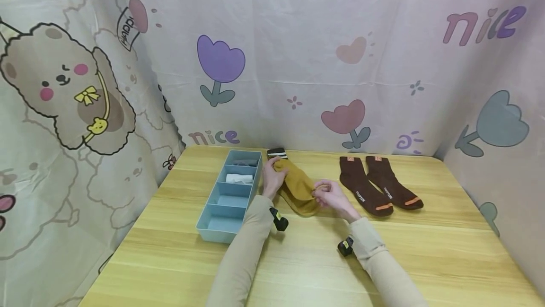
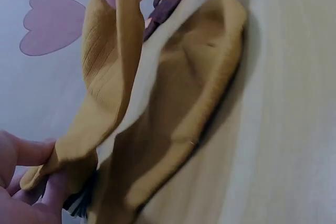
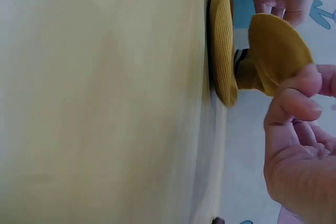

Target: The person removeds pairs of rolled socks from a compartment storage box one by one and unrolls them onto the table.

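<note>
Table, back edge: I pinch one mustard sock between left hand and right hand, above its mate. Box: two compartments filled, two bare. Brown socks, nearer right edge, lie flat.

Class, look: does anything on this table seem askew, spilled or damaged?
Nothing stands out: the brown socks lie flat, the blue tray sits upright, and the raised mustard sock is held by the left hand and right hand.
</note>
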